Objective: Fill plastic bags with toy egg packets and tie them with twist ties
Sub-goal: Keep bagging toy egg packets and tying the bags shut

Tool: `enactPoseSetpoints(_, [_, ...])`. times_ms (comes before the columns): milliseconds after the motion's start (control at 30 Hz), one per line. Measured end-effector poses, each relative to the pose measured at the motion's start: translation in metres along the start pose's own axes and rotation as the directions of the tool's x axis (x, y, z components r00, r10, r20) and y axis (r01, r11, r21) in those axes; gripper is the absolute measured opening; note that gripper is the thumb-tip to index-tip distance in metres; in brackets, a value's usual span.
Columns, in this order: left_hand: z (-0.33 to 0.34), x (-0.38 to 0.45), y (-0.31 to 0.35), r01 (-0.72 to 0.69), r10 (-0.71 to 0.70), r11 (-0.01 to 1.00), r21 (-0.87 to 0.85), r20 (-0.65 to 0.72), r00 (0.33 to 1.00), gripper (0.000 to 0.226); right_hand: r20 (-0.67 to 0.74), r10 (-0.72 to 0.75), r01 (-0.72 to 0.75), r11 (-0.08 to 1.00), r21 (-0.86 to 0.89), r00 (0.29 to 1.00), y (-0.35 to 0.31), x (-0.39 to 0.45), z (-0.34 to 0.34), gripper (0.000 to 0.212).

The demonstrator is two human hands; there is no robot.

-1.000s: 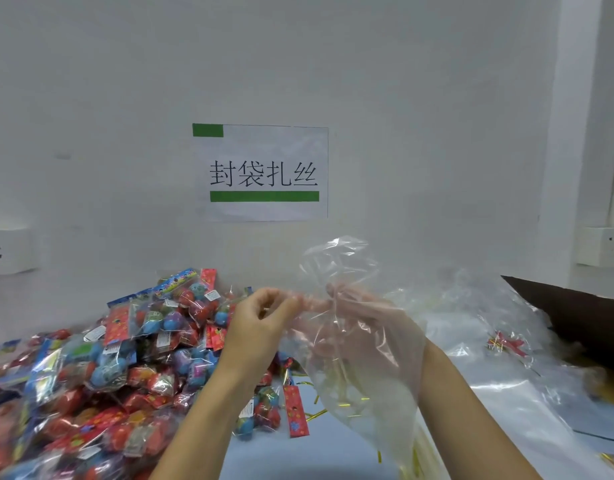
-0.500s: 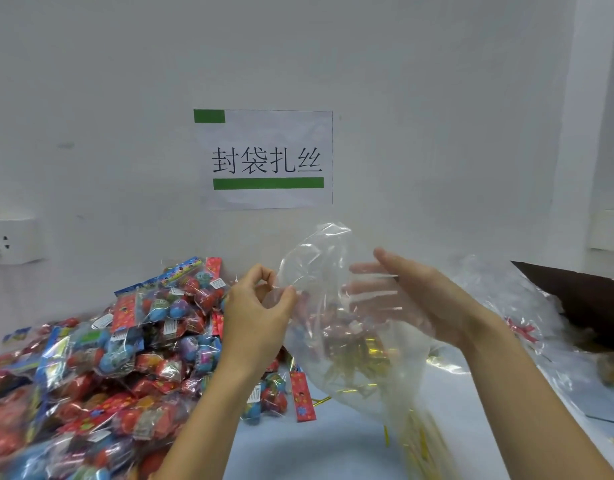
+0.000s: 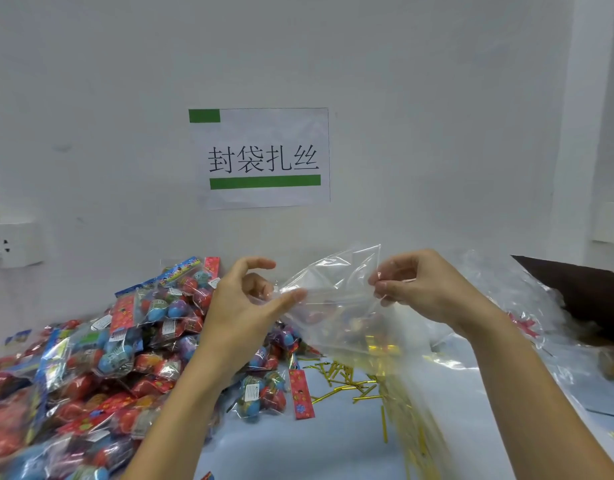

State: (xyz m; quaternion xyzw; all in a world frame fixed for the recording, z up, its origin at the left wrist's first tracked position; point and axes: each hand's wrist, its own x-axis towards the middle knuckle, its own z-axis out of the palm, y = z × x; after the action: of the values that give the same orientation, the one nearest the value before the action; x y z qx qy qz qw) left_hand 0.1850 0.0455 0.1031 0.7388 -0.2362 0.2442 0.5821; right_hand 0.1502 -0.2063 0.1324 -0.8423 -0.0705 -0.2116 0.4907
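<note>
Bag mouth stretched between both hands

Bag (image 3: 336, 306) hangs in the air in front of me, above the table (image 3: 333, 441), its mouth edge running left to right between my hands and its body trailing down and toward me on the right. My left hand (image 3: 245, 306) has thumb and forefinger closed on the left end of the mouth; the other fingers are loose and spread. My right hand (image 3: 420, 289) pinches the right end, fingertips together on the film. The mouth faces up and away, toward the wall. I cannot tell whether the two layers have parted.

Egg packets (image 3: 125, 341) lie heaped to my left, just beside and below the left hand, so that hand is the nearer one to fetch them. Twist ties (image 3: 347, 379) are scattered on the table under the bag, between my forearms. Filling seems not yet begun.
</note>
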Motion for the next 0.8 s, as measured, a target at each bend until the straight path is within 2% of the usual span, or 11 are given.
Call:
enactPoseSetpoints(100, [-0.0033, 0.0014, 0.0011, 0.046, -0.048, 0.998, 0.038, 0.057, 0.997, 0.052, 0.008, -0.004, 0.004, 0.999, -0.053, 1.0, 0.0003, 0.0003, -0.0009, 0.023])
enactPoseSetpoints(233, [-0.0028, 0.0019, -0.0017, 0.061, -0.07, 0.99, 0.123, 0.064, 0.996, 0.007, 0.017, 0.003, -0.001, 0.994, -0.106, 1.0, 0.0008, 0.0008, -0.0019, 0.019])
enactPoseSetpoints(367, [-0.0034, 0.0011, -0.003, 0.012, -0.026, 0.974, 0.228, 0.057, 0.998, 0.012, 0.016, 0.005, -0.003, 0.993, -0.118, 1.0, 0.0, -0.0004, -0.0031, 0.018])
enactPoseSetpoints(633, [-0.0055, 0.0016, -0.0009, -0.012, -0.001, 0.992, 0.127, 0.097, 0.995, 0.007, 0.013, 0.016, -0.014, 0.99, -0.14, 1.0, -0.0026, -0.0025, -0.0044, 0.02])
enactPoseSetpoints(800, [-0.0052, 0.0021, -0.0019, -0.02, 0.002, 0.989, 0.143, 0.12, 0.993, 0.01, 0.004, 0.018, -0.017, 0.989, -0.148, 1.0, -0.0024, -0.0035, -0.0035, 0.021])
